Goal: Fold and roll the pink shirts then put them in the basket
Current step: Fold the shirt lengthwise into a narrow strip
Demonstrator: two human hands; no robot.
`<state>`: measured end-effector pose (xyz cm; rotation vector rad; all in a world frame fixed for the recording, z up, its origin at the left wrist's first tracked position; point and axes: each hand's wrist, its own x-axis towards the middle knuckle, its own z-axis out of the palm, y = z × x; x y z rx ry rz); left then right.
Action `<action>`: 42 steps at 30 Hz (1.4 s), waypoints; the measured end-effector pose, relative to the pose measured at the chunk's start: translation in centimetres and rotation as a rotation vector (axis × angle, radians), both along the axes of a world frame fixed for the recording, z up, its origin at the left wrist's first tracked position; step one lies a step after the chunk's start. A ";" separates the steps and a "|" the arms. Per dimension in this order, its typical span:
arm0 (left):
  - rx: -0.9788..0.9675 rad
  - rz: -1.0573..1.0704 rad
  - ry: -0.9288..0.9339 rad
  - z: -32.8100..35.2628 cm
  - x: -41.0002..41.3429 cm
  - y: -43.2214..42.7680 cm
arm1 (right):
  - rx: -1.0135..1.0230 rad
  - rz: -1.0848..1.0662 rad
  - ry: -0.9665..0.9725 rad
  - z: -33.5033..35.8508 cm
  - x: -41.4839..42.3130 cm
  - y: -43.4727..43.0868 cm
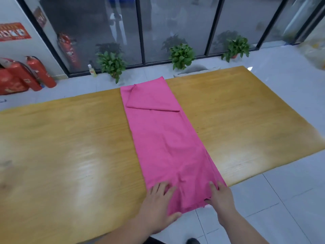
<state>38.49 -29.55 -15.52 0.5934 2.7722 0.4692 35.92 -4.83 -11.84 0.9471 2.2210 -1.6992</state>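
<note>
A pink shirt [163, 138] lies folded into one long narrow strip across the wooden table [70, 138], running from the far edge to the near edge, with a sleeve folded over at the far end. My left hand [158, 205] grips the strip's near left corner, fingers on top and thumb under the hem. My right hand [221, 196] holds the near right corner at the table's edge, fingers on the cloth. No basket is in view.
Beyond the table's far edge sit three potted plants [182, 56] on a white tiled floor, with a grey-white object [197, 70] behind the table. Red fire extinguishers [37, 73] stand at the far left. Glass partitions close the back.
</note>
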 end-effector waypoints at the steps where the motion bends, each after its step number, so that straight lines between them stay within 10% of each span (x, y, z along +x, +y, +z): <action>1: -0.030 0.036 -0.022 -0.4 1.0 0.2 | 0.001 0.042 0.055 0.5 -0.7 -0.1; 6: -0.052 0.286 0.044 -2.8 4.5 2.2 | -0.152 0.205 0.307 4.4 -0.9 2.7; 14: -0.058 0.621 0.121 -1.9 8.8 3.3 | -0.164 0.262 -0.028 -2.1 0.6 10.0; 20: -0.077 0.797 0.135 -1.1 9.6 3.8 | -0.292 0.347 0.311 2.4 -0.3 9.5; 27: -0.131 0.808 0.132 -1.3 9.7 5.1 | -0.022 0.277 0.024 -3.8 -0.2 11.8; 34: -0.123 0.830 0.158 -1.3 9.9 4.6 | -0.115 0.358 0.341 -1.0 -1.3 11.6; 42: -0.009 0.902 0.058 -0.7 10.3 5.3 | 0.239 0.306 0.060 -5.5 -0.9 13.6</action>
